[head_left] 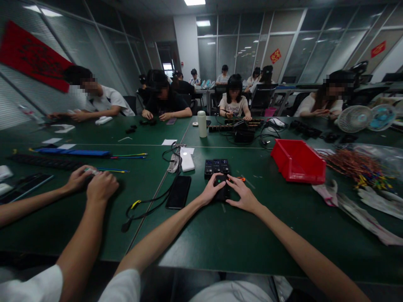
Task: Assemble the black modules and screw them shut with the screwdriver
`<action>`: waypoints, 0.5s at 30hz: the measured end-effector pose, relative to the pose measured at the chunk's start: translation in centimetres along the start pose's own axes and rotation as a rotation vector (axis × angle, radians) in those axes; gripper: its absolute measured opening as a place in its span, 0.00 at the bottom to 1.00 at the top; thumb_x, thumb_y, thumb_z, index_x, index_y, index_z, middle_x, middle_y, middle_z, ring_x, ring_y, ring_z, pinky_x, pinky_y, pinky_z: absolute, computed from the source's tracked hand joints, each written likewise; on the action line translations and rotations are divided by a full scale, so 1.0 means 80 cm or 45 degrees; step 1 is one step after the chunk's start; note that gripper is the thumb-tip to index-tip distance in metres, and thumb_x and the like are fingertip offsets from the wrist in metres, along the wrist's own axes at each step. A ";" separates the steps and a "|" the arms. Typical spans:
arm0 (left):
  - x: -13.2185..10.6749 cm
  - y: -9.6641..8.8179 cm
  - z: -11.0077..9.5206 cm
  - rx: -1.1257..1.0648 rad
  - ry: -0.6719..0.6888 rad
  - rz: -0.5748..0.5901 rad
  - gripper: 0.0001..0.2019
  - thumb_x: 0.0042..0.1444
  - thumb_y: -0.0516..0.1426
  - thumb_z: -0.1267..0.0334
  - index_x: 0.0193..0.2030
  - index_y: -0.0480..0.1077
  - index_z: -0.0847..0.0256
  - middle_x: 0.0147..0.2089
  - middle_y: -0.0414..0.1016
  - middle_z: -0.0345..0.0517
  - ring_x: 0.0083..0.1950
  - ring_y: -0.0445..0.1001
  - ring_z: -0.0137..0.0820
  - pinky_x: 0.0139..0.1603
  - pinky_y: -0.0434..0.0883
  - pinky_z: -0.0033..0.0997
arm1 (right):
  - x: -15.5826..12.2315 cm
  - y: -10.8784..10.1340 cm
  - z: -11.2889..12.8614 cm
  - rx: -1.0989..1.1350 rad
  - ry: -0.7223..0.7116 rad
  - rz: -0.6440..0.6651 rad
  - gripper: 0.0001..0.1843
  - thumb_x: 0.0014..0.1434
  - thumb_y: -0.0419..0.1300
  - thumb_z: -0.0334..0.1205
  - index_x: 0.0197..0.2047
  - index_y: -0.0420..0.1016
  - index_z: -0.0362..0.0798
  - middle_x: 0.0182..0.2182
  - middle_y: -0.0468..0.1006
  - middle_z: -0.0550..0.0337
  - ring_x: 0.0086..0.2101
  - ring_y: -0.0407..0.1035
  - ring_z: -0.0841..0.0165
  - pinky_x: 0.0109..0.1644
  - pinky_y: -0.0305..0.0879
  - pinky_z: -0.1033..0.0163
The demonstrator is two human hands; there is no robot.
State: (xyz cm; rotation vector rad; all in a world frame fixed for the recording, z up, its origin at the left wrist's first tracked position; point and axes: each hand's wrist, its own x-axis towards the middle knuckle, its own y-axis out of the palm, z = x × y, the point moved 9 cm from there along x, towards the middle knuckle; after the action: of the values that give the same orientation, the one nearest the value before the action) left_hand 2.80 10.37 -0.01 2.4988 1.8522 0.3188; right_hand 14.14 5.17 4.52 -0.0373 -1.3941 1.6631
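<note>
A small dark block with a green spot (219, 181) is between my two hands, low over the green table. My left hand (211, 191) grips its left side, the thumb lying across the top. At its right edge, my right hand (244, 196) curves with index finger and thumb against the block. Just beyond stand several black units in a row (216, 165), with small pale marks on their faces. An orange-handled tool (241, 179) lies partly hidden behind my right hand. Left of my left hand rests a black phone (178, 192).
Beside the phone lie a black cable (147, 207) and a white device (187, 160). A red bin (297, 161), gloves (355, 209) and copper wires (355, 165) are on the right. A pale bottle (202, 124) stands ahead. A co-worker's hands (97, 182) work at left; others sit opposite.
</note>
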 end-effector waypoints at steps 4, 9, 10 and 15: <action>-0.004 0.000 -0.010 0.076 0.048 -0.015 0.22 0.51 0.58 0.55 0.51 0.62 0.56 0.49 0.67 0.43 0.50 0.67 0.35 0.53 0.63 0.35 | 0.000 0.002 0.002 -0.011 -0.014 0.036 0.41 0.50 0.63 0.45 0.64 0.50 0.54 0.63 0.53 0.51 0.61 0.50 0.55 0.60 0.54 0.43; -0.006 0.005 -0.025 0.124 0.126 0.005 0.20 0.51 0.58 0.56 0.50 0.65 0.57 0.51 0.67 0.44 0.53 0.65 0.36 0.58 0.60 0.37 | 0.001 0.002 0.005 -0.017 -0.029 0.038 0.38 0.52 0.62 0.44 0.63 0.52 0.55 0.63 0.53 0.52 0.61 0.51 0.55 0.60 0.55 0.43; -0.006 0.007 -0.028 0.130 0.138 0.022 0.20 0.50 0.58 0.57 0.50 0.65 0.57 0.52 0.67 0.44 0.54 0.65 0.37 0.59 0.59 0.38 | 0.001 0.001 0.005 -0.017 -0.030 0.036 0.38 0.52 0.61 0.43 0.63 0.52 0.55 0.63 0.54 0.52 0.60 0.51 0.55 0.59 0.55 0.43; -0.009 0.012 -0.036 0.141 0.190 0.067 0.20 0.50 0.59 0.59 0.50 0.67 0.57 0.53 0.67 0.46 0.56 0.63 0.38 0.61 0.55 0.40 | 0.001 0.001 0.005 -0.030 -0.018 0.043 0.37 0.53 0.61 0.43 0.64 0.52 0.54 0.62 0.54 0.52 0.60 0.51 0.55 0.60 0.55 0.43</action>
State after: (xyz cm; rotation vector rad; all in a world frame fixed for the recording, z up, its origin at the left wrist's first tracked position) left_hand 3.01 9.12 2.85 2.6693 1.9084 0.4261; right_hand 13.82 4.89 4.65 -0.0626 -1.4308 1.6782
